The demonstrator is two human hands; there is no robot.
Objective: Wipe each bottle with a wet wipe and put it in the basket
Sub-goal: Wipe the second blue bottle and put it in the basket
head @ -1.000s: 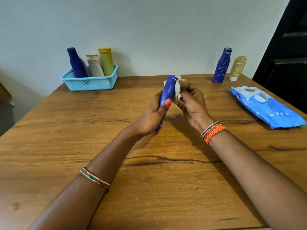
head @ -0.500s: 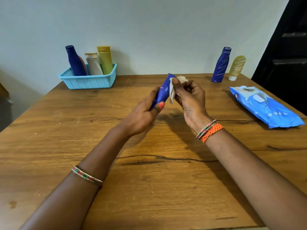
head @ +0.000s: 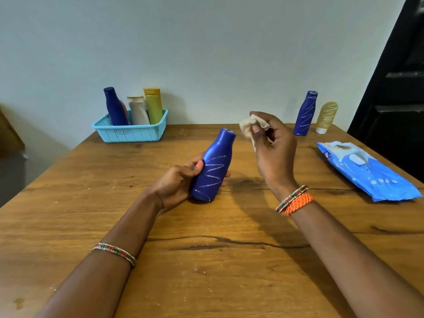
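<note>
Left hand point(head: 176, 183) grips a scribbled blue bottle point(head: 214, 167) tilted over the bench point(head: 206, 260); right hand point(head: 274, 154) pinches a crumpled wipe point(head: 249, 125), clear of it. Four-ish bottles fill the basket point(head: 130, 133) far left; two marked bottles point(head: 306, 113) remain far right, so likely over halfway.

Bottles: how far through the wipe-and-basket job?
Done: several bottles stand in the basket. In hand: left hand grips a blue bottle with white scribbles showing; right hand pinches the wipe apart. Left: scribbled blue bottle and yellow bottle.
</note>
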